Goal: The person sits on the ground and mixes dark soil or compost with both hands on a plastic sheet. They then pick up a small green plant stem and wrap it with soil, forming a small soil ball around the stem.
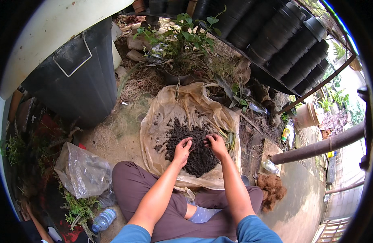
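Note:
Dark crumbly soil [201,161] lies in a heap on a spread, wrinkled plastic sheet [153,152] in front of my crossed legs. At the heap's middle is my left hand [183,149], its thumb and fingers bent close together; whether soil is between them is unclear. Over the right part of the heap, my right hand [216,144] has its fingers curled, with dark soil at the fingertips. The two hands are apart. Long green and yellowish leaves [230,141] lie on the sheet, just right of my right hand.
Brown coconut fibre clumps [270,191] lie by my right knee. A clear plastic bag [83,170], uprooted plants [78,209] and a plastic bottle [104,219] are at left. Beyond stand a large black bin [80,82], a leafy plant [183,36] and stacked black pots [277,36]. Another person's arm [37,221] shows lower left.

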`<state>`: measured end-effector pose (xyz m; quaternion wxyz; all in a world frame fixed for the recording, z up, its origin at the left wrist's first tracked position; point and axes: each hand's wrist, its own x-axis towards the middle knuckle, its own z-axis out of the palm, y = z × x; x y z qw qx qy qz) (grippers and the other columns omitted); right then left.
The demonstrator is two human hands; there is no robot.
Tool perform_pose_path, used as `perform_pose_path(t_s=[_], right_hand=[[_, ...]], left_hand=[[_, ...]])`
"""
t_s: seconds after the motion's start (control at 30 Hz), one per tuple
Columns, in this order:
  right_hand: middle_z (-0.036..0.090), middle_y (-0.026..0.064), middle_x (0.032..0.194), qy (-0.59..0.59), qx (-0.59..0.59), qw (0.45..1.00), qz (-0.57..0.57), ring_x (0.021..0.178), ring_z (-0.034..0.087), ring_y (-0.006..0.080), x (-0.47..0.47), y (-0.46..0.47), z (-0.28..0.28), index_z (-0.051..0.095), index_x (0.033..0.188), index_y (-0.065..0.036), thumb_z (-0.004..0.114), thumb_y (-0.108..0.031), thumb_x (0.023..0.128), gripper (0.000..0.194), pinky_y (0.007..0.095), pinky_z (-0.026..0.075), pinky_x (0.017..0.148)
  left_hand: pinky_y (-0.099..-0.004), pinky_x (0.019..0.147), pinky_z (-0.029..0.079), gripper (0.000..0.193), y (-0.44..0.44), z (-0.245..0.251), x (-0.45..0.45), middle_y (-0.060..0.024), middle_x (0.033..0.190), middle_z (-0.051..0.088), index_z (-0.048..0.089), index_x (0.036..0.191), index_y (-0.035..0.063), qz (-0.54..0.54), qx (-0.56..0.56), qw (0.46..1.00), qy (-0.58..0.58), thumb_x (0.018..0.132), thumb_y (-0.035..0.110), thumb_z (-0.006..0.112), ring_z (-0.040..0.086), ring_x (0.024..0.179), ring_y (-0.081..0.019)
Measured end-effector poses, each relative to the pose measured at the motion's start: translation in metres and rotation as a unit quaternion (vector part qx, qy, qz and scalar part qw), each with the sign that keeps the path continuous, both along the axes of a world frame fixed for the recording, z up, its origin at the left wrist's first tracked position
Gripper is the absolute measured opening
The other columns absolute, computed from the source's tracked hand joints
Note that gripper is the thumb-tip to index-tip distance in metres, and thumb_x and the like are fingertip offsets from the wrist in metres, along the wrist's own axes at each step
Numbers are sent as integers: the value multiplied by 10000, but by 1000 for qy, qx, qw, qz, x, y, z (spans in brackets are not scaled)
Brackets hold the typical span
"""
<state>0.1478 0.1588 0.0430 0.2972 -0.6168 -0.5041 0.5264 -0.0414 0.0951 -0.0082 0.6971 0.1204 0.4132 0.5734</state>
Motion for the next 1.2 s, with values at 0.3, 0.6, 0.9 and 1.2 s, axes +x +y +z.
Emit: perform_pose_path(t_s=[0.3, 0.6, 0.9, 1.2], right_hand=[[733, 145, 881, 39, -1, 998, -47, 660, 694, 180, -25, -9, 32, 649, 1191, 101, 652, -169, 1040, 310, 275, 585, 611], [724, 253, 853, -305, 234, 923, -1, 812, 717, 436, -29, -8, 31, 698, 1240, 10, 608, -331, 1036, 407, 471, 572, 780], [596, 283, 1314, -473, 183, 830, 231, 1187, 610, 464, -28, -31, -26, 371, 1599, -88, 650, -253, 980, 699, 493, 509, 1040], [703, 302, 878, -439, 224, 866, 84, 836, 685, 503, -4, -10, -21, 621, 988, 32, 663, -193, 955, 232, 572, 565, 774]], left_hand=[[-280, 761, 576, 273, 1, 8, -7, -40, 1046, 730, 686, 1246, 29, -36, 2, 999, 14, 1074, 230, 617, 707, 882, -134], [-282, 531, 521, 287, 1, 19, -12, -75, 923, 745, 664, 1088, 21, -40, -32, 992, 112, 1072, 303, 617, 697, 620, -152], [-275, 574, 526, 247, 2, 13, -13, -64, 903, 740, 598, 1013, 33, 29, -49, 980, 188, 944, 154, 801, 709, 682, -137], [-324, 914, 612, 341, 2, 10, -6, -139, 1178, 686, 509, 1404, -33, 41, -15, 990, 133, 1075, 53, 536, 741, 1045, -233]])
